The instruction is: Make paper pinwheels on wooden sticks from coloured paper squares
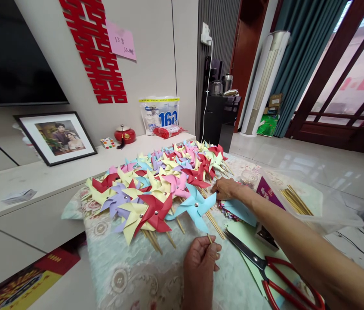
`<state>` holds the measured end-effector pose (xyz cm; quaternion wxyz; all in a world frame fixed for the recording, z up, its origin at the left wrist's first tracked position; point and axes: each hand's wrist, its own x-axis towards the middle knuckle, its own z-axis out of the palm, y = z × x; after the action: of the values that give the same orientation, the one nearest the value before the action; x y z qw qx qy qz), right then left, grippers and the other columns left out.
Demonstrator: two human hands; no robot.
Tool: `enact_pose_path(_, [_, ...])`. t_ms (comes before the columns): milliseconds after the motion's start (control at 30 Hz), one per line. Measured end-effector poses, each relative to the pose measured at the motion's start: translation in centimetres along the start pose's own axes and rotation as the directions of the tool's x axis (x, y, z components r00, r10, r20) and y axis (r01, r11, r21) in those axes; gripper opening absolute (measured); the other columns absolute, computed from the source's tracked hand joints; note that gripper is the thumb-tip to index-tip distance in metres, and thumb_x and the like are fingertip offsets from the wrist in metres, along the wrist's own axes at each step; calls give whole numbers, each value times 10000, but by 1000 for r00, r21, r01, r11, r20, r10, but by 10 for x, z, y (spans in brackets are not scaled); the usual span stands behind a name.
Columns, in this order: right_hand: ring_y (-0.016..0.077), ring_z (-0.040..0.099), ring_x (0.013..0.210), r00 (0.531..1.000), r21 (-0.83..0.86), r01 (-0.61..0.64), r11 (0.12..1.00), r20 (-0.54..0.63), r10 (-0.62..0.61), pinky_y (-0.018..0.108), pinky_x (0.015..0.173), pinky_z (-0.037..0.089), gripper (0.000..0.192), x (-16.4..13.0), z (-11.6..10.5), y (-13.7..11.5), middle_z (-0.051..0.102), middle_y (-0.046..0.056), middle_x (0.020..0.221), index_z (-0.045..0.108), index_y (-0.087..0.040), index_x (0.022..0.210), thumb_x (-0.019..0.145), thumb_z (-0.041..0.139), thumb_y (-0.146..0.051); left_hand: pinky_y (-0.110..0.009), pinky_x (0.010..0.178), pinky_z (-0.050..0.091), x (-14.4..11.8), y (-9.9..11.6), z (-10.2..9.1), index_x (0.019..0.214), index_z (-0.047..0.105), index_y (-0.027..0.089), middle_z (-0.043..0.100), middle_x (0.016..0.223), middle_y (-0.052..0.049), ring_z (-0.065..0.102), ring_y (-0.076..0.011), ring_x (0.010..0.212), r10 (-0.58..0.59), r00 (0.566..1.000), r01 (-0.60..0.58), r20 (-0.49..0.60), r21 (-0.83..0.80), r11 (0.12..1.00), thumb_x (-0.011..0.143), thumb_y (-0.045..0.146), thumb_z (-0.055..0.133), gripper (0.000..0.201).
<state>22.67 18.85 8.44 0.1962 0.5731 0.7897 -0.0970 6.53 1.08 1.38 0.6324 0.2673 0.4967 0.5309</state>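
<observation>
My left hand [201, 260] is pinching the stick of a light blue paper pinwheel [192, 210], holding it upright at the table's front. A shiny pin marks its centre. My right hand [226, 188] reaches across to the right edge of a big heap of pinwheels [158, 183]. Its fingers bend down together, and what they hold, if anything, is hidden. The heap mixes red, yellow, pink, purple and blue pinwheels on wooden sticks. Beneath my right forearm lie blue paper sheets [242, 212]. Red-handled scissors [259, 262] rest on pale green paper [248, 241].
A clear plastic box [337, 220] with wooden sticks [294, 200] stands at the right. A patterned cloth [137, 275] covers the table. Behind, a white cabinet [66, 181] carries a framed photo [57, 137], a red pot [125, 134] and a plastic bag [159, 114].
</observation>
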Motion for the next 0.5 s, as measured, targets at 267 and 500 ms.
enact_pose_path(267, [228,659,1046,999,33,-31,999,-6,32,432,881,568,297,-8,-2,-1,641,86,1249,621,-181,1228,971,623,-331,-218,480,424,0,1,-1,795,722,125,724,674,-75,608,-153,588,7,1000,-7,11,9,1000,598,357,833,324])
enact_pose_path(500, [262,619,1126,988,110,-27,994,-151,44,498,958,510,309,-11,-3,-1,633,89,1260,631,-173,1206,955,637,-352,-212,484,425,2,-4,0,829,725,122,727,698,-76,604,-145,593,36,999,-36,6,20,999,638,357,815,315])
